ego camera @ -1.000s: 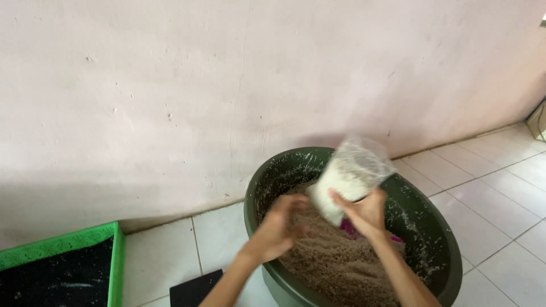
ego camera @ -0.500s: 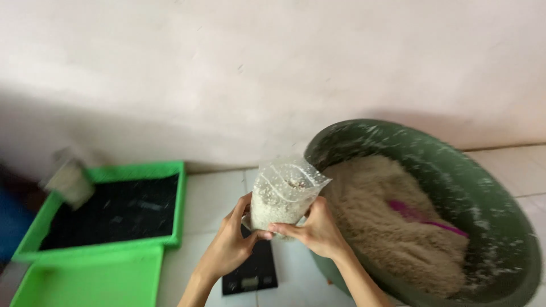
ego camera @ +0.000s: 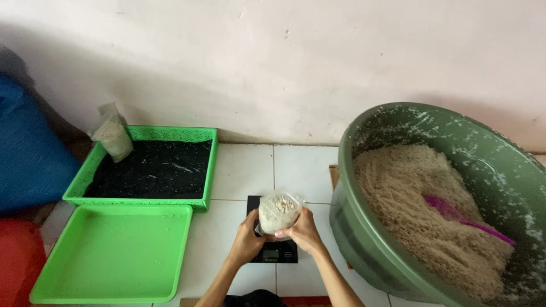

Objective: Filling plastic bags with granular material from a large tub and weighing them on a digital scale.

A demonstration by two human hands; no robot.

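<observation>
Both my hands hold a small clear plastic bag (ego camera: pixel 277 211) filled with pale grainy material. My left hand (ego camera: pixel 248 237) grips its left side and my right hand (ego camera: pixel 302 230) its right side. The bag is over a black digital kitchen scale (ego camera: pixel 275 252) on the white tiled floor; I cannot tell whether it rests on it. To the right stands a large dark green basin (ego camera: pixel 364 170) holding a heap of the same pale material, with a purple scoop (ego camera: pixel 455 215) lying in it.
A green basket tray with a black lining (ego camera: pixel 153 169) sits at the left by the wall, a filled clear bag (ego camera: pixel 114 135) leaning in its far corner. A shallow green tray (ego camera: pixel 114 253) lies in front of it. Blue (ego camera: pixel 28 153) and red (ego camera: pixel 17 261) items at far left.
My hands carried the bag from above the basin leftward and down over the scale. My view swung left, bringing the green trays into sight.
</observation>
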